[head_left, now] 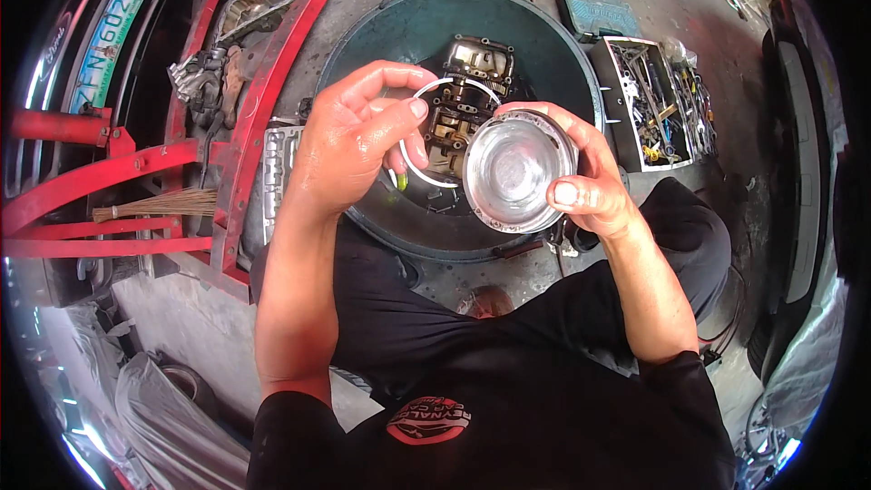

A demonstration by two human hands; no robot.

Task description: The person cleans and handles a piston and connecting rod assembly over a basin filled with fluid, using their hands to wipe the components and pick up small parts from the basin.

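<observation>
My left hand [349, 141] pinches a thin, pale metal piston ring [420, 172] between thumb and fingers. The ring curves round toward the piston, its gap on that side. In my right hand [594, 177] is a silvery round piston [519, 159], its flat crown turned up toward me. Fingers wrap its far side and the thumb presses the near rim. One end of the ring comes close to the piston's upper edge; whether they touch I cannot tell. Below both hands, a dark, oily engine part [481, 59] with bolt holes lies in a wide green basin [570, 32].
Right of the basin stands an open metal toolbox [635, 100] full of tools, with a teal case [599, 14] behind it. A red steel frame [263, 100] runs along the left, near a stick broom [168, 204] and a metal engine piece [281, 177]. A car front borders the far left.
</observation>
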